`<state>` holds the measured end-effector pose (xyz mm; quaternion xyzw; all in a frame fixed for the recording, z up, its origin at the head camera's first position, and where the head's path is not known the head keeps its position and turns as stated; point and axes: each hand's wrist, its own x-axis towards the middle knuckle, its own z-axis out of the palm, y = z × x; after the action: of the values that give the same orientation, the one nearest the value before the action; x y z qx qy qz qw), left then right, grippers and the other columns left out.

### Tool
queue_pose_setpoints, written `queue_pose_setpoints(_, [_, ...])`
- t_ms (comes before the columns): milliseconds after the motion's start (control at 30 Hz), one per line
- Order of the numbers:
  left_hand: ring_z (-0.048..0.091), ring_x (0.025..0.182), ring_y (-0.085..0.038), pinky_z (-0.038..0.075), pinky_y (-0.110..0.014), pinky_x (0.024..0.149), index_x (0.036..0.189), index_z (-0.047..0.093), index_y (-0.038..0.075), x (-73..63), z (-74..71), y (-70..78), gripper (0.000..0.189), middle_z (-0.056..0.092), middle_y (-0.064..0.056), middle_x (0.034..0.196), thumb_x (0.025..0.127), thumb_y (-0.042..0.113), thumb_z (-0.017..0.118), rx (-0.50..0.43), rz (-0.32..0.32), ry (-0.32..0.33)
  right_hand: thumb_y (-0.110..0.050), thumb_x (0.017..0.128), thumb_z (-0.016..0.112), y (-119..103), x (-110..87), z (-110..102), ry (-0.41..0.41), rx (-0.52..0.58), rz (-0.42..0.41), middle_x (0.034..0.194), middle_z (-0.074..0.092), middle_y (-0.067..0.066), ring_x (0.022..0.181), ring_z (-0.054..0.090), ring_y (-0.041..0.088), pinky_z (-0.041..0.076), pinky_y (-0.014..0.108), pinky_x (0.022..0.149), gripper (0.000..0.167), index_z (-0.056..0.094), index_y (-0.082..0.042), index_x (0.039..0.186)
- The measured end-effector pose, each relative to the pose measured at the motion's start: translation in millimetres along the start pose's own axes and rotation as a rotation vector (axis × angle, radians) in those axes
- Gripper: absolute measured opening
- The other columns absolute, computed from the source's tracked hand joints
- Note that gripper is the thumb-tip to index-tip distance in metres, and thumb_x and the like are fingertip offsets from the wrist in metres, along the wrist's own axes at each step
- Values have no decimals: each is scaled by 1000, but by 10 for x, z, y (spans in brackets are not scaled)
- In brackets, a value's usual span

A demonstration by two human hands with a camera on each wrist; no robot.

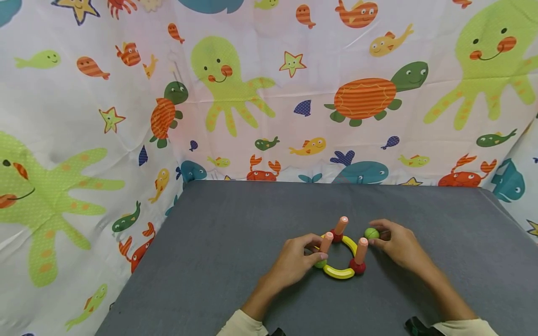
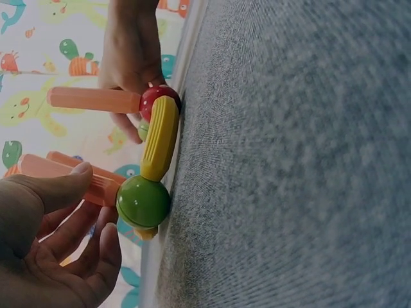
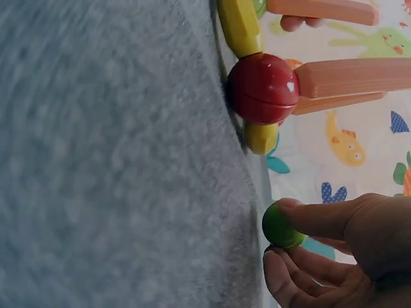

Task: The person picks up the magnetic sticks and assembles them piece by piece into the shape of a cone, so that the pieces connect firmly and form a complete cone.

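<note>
A ring of yellow curved pieces [image 1: 338,273] and balls lies on the table, with three orange sticks standing up from it. Two of the sticks rise from red balls [image 1: 357,267]. The nearer-left orange stick [image 1: 326,243] stands on a green ball [image 2: 142,202], and my left hand [image 1: 294,261] pinches this stick between thumb and fingers. To the right of the ring, my right hand [image 1: 399,245] pinches a loose green ball [image 3: 280,226] with thumb and fingertips. In the head view that ball is close to the top of the right orange stick [image 1: 361,250].
The ring sits on a grey cloth-covered table [image 1: 227,219]. Behind the table and at its left hangs a white curtain [image 1: 252,28] printed with sea animals. A dark strap [image 1: 420,326] shows at my right wrist.
</note>
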<state>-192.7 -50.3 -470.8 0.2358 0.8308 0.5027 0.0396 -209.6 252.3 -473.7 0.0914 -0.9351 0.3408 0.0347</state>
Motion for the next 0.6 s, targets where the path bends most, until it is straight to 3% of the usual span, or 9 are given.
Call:
queue_pose_setpoints(233, [67,93,0,56,-22,86,120,76,14,1,2,0,23,76,5,110,97,17,79,-8,-5,-4,-13,94,82,-148,-41,-57,57,-13,-28,119,74,20,101,72,35,54,35,72,40,71,0,130])
queue_pose_setpoints(600, [66,91,1,56,-21,84,119,76,13,-10,4,5,23,77,4,109,97,17,80,4,11,7,-22,99,78,-410,-79,-156,103,33,-40,119,74,17,106,71,37,60,51,84,44,68,-5,137])
